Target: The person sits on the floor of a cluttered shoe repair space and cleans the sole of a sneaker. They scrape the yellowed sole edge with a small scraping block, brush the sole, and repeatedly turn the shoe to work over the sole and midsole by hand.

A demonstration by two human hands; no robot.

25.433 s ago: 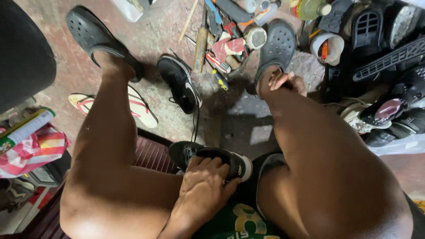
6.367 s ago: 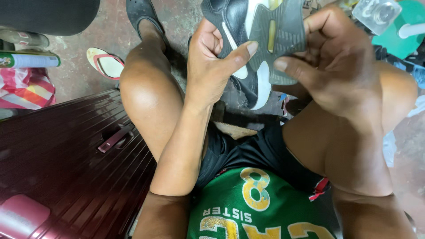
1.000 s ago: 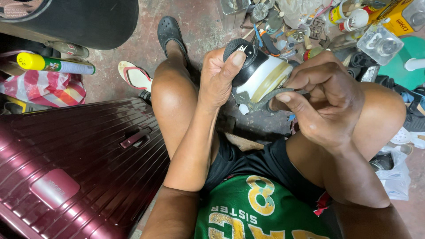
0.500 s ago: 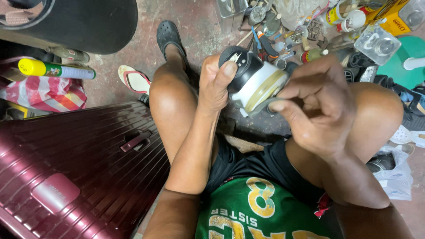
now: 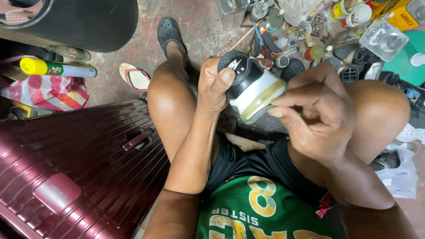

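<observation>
Head view | left hand (image 5: 214,86) grips shoe (image 5: 252,86) heel | right hand (image 5: 316,117) pinches its sole edge

Hemmed in ahead by a clutter of tools and bottles (image 5: 287,31) on the floor. Blocked leftward by a maroon suitcase (image 5: 66,168), with a spray can (image 5: 57,68) and striped bag (image 5: 48,90) beyond. Bare floor (image 5: 146,48) open only around the flip-flop (image 5: 135,76) and black clog (image 5: 170,33).

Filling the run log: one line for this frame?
left hand: grips shoe heel | right hand: fingertips at sole edge | maroon suitcase beside left leg
</observation>
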